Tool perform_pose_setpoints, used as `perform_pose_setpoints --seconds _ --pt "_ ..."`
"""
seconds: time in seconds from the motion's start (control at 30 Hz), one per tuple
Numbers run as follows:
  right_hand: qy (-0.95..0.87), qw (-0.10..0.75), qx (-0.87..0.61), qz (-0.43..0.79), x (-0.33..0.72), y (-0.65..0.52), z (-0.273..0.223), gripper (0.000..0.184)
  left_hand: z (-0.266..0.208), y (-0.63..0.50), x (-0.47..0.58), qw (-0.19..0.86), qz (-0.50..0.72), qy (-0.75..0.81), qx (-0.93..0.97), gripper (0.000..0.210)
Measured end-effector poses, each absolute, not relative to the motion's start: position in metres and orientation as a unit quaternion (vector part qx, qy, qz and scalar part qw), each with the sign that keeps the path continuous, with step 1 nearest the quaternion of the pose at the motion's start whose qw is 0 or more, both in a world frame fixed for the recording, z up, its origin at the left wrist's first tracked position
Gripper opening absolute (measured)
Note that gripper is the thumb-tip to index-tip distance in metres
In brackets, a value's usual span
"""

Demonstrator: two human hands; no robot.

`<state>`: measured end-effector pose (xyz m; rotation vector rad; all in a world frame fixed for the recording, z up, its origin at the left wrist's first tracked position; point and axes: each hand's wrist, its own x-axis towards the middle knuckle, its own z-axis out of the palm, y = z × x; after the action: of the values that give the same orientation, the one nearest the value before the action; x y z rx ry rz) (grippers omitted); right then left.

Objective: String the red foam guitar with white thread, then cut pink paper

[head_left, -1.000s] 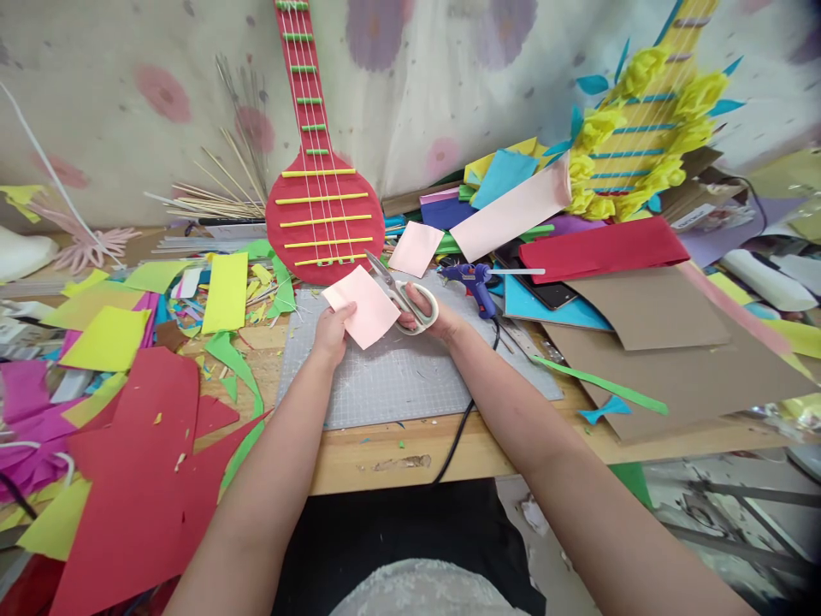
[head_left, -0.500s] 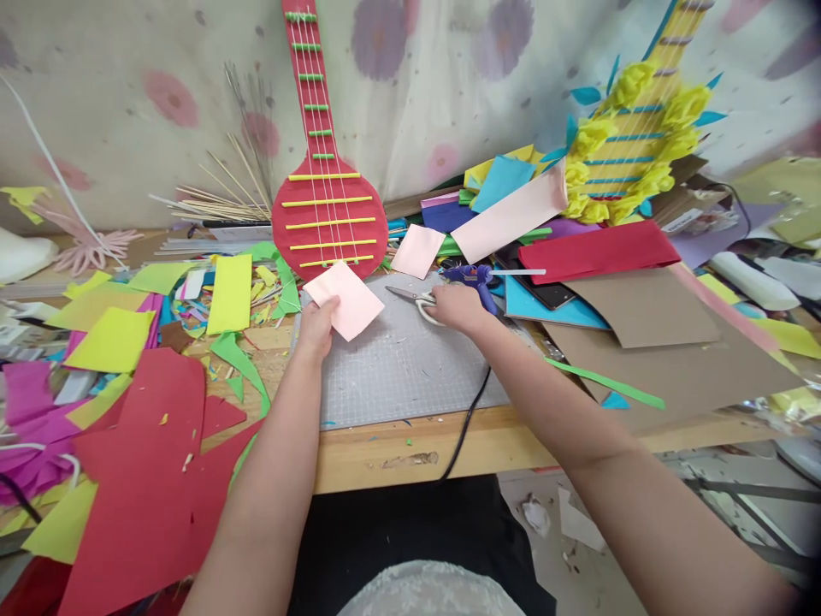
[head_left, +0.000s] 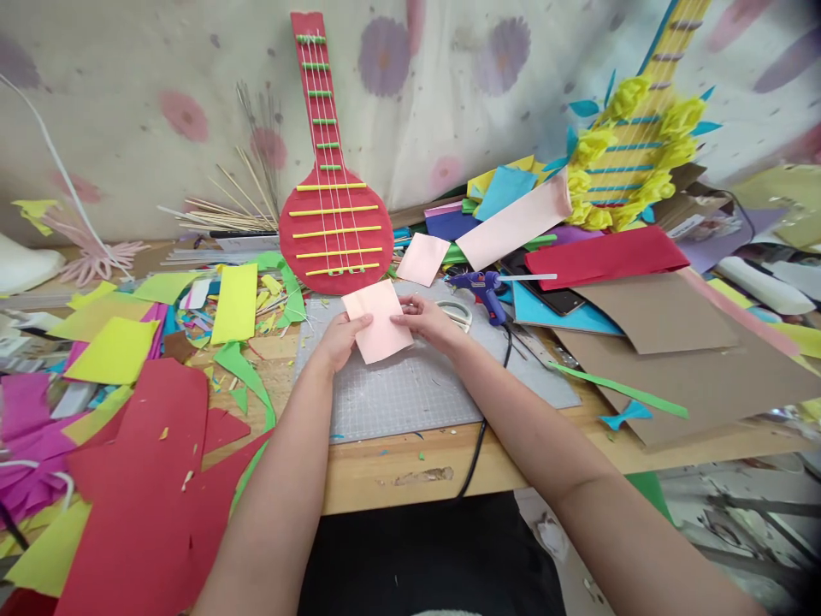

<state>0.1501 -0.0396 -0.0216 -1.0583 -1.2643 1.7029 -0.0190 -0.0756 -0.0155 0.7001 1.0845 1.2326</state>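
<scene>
A pale pink paper square (head_left: 378,329) is held above the grey cutting mat (head_left: 385,411). My left hand (head_left: 341,340) pinches its left side, thumb on top. On the opposite edge, my right hand (head_left: 428,320) has its fingers closed on the same square. Scissors (head_left: 458,315) lie on the mat just beyond my right hand, their white handles showing and their blades mostly hidden. A second pink square (head_left: 423,258) rests behind, near the base of a red paper lute-like instrument (head_left: 337,231) with yellow bars and white strings.
A purple glue gun (head_left: 486,291) with its cord stands right of the scissors. Brown card (head_left: 654,316), folded red paper (head_left: 606,257) and a long pink strip (head_left: 516,224) lie right. Red sheets (head_left: 141,479) and yellow scraps cover the left. A yellow flowered instrument (head_left: 625,154) leans behind.
My right hand has let go of the scissors, leaving them on the mat, and moved left to grip the pink square. My left hand has shifted slightly right with the square.
</scene>
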Motion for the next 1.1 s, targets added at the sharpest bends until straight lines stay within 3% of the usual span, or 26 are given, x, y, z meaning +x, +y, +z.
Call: perform_pose_setpoints --seconds 0.2,0.4,0.77,1.1 --pt "-0.483 0.390 -0.450 0.642 0.154 -0.036 -0.028 0.033 -0.020 -0.074 -0.016 0.634 0.520 0.497 0.282 0.018" --pt "-0.487 0.391 -0.450 0.638 0.155 -0.037 -0.030 0.035 -0.014 -0.075 -0.013 0.654 0.527 0.471 0.272 0.025" --pt "-0.503 0.415 -0.464 0.599 0.162 -0.031 -0.034 0.031 -0.028 -0.072 0.001 0.584 0.553 0.510 0.304 0.036" --pt "-0.505 0.406 -0.445 0.619 0.165 -0.035 -0.033 0.034 -0.017 -0.074 -0.008 0.642 0.515 0.483 0.298 0.026"
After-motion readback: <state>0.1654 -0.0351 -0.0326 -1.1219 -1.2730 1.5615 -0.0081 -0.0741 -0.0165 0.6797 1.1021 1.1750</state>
